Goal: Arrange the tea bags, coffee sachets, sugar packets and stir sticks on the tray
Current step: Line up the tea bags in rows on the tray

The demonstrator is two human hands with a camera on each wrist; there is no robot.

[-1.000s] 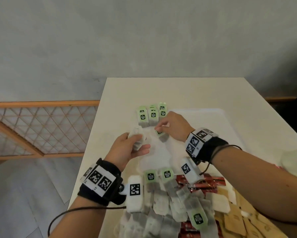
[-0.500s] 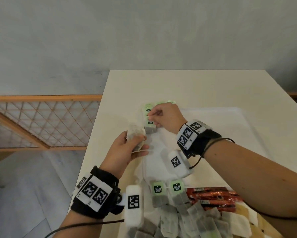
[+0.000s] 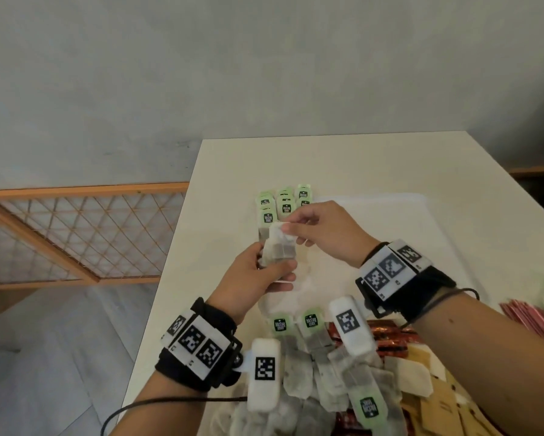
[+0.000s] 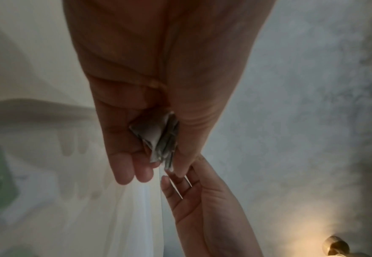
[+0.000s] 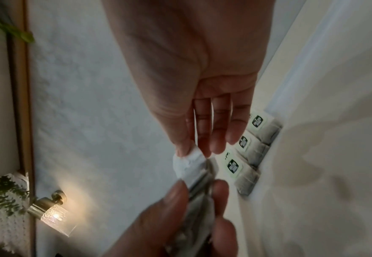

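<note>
Early stage. Few tea bags (image 3: 283,204) laid at tray (image 3: 453,234) 11 o'clock; loose heap (image 3: 327,379) remaining at 6 o'clock. Left hand (image 3: 252,278) clutching bag bundle (image 3: 278,251), right hand (image 3: 321,231) pinching one.

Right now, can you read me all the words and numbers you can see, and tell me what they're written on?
"McCoy Teas", or something close; the print is blurry: on the green tags of the tea bags laid out on the tray.
Same dark label, unreadable: tags of the loose tea bags nearer the person.
Black-and-white square codes, no words: the wrist bands.
Red sachets: print too small to read.
No numbers are readable.
</note>
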